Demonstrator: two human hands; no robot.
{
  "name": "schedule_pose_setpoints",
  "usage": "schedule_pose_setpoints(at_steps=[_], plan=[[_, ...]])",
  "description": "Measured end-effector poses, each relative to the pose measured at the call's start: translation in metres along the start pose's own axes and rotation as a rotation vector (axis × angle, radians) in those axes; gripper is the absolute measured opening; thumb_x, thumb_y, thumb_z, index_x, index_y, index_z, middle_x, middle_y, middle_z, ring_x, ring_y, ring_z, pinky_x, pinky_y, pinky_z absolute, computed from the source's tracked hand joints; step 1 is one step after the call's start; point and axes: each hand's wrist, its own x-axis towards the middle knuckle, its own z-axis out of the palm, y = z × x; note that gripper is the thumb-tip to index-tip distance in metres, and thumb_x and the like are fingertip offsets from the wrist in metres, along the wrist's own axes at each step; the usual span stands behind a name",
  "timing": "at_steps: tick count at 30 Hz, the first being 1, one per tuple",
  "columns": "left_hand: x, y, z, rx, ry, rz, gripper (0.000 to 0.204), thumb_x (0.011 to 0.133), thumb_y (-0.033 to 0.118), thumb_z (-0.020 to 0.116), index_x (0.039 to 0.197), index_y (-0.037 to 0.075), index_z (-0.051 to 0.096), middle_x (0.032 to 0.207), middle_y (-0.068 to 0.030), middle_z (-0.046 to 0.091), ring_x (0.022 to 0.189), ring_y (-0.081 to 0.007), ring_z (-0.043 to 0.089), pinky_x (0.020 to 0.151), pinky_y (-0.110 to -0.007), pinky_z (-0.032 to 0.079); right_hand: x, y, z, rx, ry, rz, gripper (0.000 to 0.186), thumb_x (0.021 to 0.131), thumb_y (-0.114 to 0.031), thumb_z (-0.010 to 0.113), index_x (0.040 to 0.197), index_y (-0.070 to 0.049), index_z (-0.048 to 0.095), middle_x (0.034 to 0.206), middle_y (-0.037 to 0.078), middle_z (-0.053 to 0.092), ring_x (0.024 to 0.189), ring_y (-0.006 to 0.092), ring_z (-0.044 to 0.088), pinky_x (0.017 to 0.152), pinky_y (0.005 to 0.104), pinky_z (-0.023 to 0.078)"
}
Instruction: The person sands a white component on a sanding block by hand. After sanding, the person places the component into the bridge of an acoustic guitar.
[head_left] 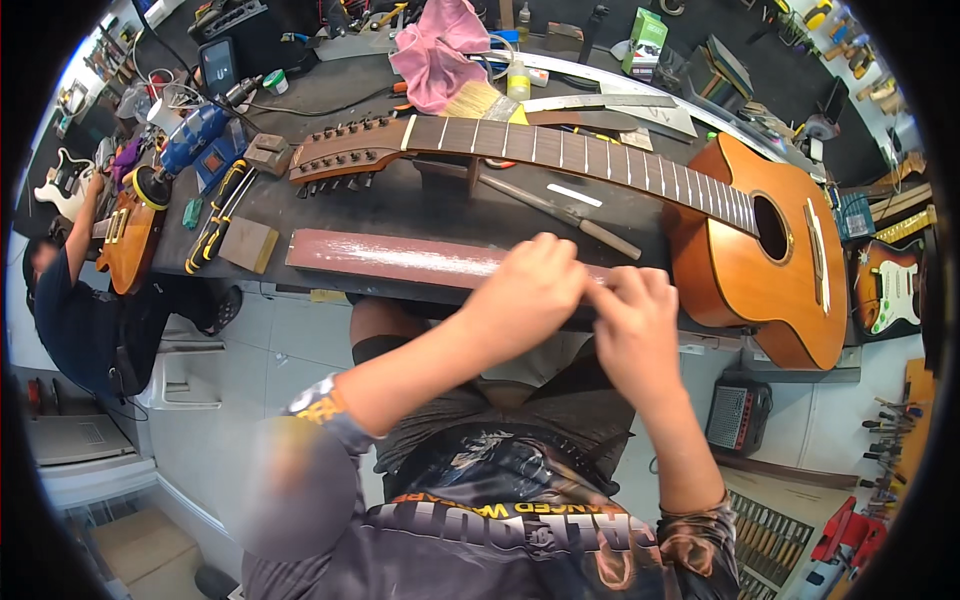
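My left hand [540, 282] and my right hand [636, 318] meet over the right end of a long reddish sanding board [390, 255] dusted white along its middle. The fingers of both hands are curled and pressed together. Whatever they pinch is hidden beneath them. Behind the board lie a small white strip [574, 195] and a long brown file-like tool [570, 220]. An acoustic guitar [715, 260] rests across the bench, its neck pointing left and propped on a small wooden support [462, 178].
Screwdrivers [222, 215] and a wooden block [248, 245] lie left of the board. Toward the back are a pink cloth [437, 60], a brush [480, 104] and steel rulers [600, 102]. A co-worker [85, 300] sits at far left near an electric guitar [130, 240].
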Motion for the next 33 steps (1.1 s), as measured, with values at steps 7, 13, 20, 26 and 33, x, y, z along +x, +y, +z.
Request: schedule_pose_setpoints(at_steps=[7,13,20,26,33], plan=[[-0.038,-0.049,-0.037,-0.101,-0.045,0.002,0.014,0.090,0.012,0.074,0.100,0.004,0.070,0.101,-0.0121,0.064,0.099,-0.0331,0.067,0.089,-0.046,0.059,0.033,-0.040,0.027,0.050,0.055,-0.149,0.037,0.089,-0.009,0.075,0.125,-0.007,0.083,0.118,0.008,0.069,0.118,0.0323,0.061,0.098,0.0499,0.049],[-0.118,-0.123,-0.129,0.051,-0.144,-0.223,0.033,0.081,-0.006,0.075,0.114,-0.001,0.077,0.104,-0.0111,0.070,0.100,-0.0345,0.071,0.088,-0.047,0.060,0.104,-0.147,0.098,0.141,0.133,-0.331,0.020,0.096,-0.019,0.069,0.106,-0.004,0.080,0.112,0.007,0.065,0.113,0.0279,0.059,0.100,0.0444,0.046],[-0.052,-0.055,-0.057,-0.094,-0.070,-0.065,0.018,0.086,0.006,0.076,0.102,0.001,0.070,0.104,-0.0146,0.066,0.100,-0.0368,0.067,0.088,-0.048,0.058,0.042,-0.054,0.046,0.102,0.088,-0.177,0.036,0.091,-0.015,0.075,0.125,-0.005,0.081,0.120,0.009,0.069,0.117,0.0315,0.062,0.101,0.0505,0.049],[-0.001,0.000,0.002,-0.032,-0.033,-0.005,0.013,0.089,0.011,0.074,0.095,0.003,0.066,0.100,-0.0131,0.063,0.101,-0.0324,0.066,0.090,-0.044,0.058,0.001,-0.001,0.002,-0.004,0.034,-0.045,0.042,0.086,-0.005,0.077,0.126,-0.013,0.084,0.121,0.004,0.071,0.116,0.0316,0.063,0.101,0.0518,0.048],[-0.089,-0.091,-0.085,-0.028,-0.046,-0.112,0.027,0.082,-0.002,0.076,0.110,-0.001,0.075,0.107,-0.0131,0.070,0.103,-0.0360,0.070,0.089,-0.047,0.060,0.074,-0.089,0.070,0.186,0.144,-0.288,0.030,0.093,-0.016,0.073,0.118,-0.003,0.082,0.122,0.007,0.070,0.117,0.0293,0.062,0.103,0.0473,0.048]])
